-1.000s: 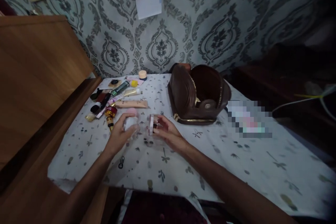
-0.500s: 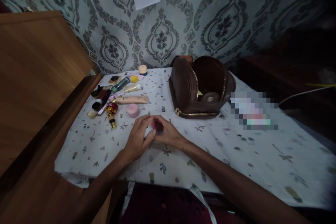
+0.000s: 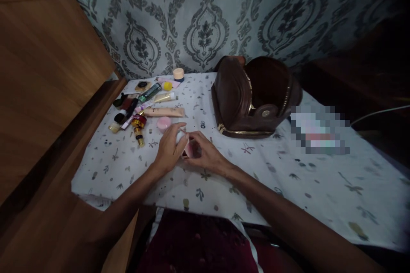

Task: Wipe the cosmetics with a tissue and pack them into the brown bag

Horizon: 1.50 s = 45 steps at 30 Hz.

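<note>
Just in front of a pink round jar (image 3: 164,124), both hands are close together above the patterned cloth. My left hand (image 3: 168,148) is closed around a small white rounded item (image 3: 181,136), most of it covered by the fingers. My right hand (image 3: 208,155) curls its thumb and fingers round a pinkish, see-through round container (image 3: 194,149). Whether the two items touch is hard to make out. Beyond the jar lies a beige squeeze tube (image 3: 165,112).
A brown leather bag (image 3: 250,98) stands unzipped at the back right. Several cosmetics, among them a red and gold jar (image 3: 139,120) and a green tube (image 3: 150,92), lie at the left. A wooden panel (image 3: 48,72) borders the left; a blurred-out item (image 3: 317,130) lies right.
The hands have drawn slightly apart, and more of the pinkish container shows in my right hand. The camera view has shifted a little; the things on the cloth stay put.
</note>
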Available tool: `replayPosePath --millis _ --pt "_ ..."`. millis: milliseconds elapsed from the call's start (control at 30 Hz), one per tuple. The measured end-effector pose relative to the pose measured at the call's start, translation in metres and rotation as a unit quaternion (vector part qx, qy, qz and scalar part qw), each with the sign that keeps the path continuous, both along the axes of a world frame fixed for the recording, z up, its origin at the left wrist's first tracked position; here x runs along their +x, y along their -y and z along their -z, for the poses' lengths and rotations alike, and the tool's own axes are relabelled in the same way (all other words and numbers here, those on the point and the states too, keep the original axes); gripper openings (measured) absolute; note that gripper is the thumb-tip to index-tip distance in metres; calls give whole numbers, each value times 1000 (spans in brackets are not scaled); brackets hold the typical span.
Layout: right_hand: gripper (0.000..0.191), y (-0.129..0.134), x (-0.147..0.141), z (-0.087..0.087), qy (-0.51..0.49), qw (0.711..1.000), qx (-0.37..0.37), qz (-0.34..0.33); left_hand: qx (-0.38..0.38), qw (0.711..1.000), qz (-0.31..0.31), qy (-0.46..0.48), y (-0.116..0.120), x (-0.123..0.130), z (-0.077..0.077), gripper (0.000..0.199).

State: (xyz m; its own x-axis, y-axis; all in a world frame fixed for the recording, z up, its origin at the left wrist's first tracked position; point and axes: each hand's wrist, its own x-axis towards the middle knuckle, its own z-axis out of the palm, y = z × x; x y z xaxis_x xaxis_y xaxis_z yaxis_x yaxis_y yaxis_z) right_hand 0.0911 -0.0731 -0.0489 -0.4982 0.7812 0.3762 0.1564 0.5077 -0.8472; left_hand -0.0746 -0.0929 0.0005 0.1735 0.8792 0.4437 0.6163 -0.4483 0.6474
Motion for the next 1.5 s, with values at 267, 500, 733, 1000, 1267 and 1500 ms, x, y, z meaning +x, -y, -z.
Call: replayPosePath --millis 267,500,733,1000,1267,1500 --pt "89 1 6 4 -1 998 -57 -25 -45 994 -36 88 -19 -5 -2 21" --pt "107 10 1 -3 43 998 -45 15 -100 987 -19 126 -12 2 2 20" --pt "121 12 -1 0 77 995 17 62 -141 980 72 121 -9 3 3 25" --pt "122 14 -2 -3 115 986 36 112 -137 977 89 140 -6 0 4 30" --pt "104 13 0 -4 148 985 51 72 -106 973 -22 202 -12 -3 5 19" --pt "91 14 1 -4 143 985 95 13 -94 976 -57 186 -15 -8 10 16"
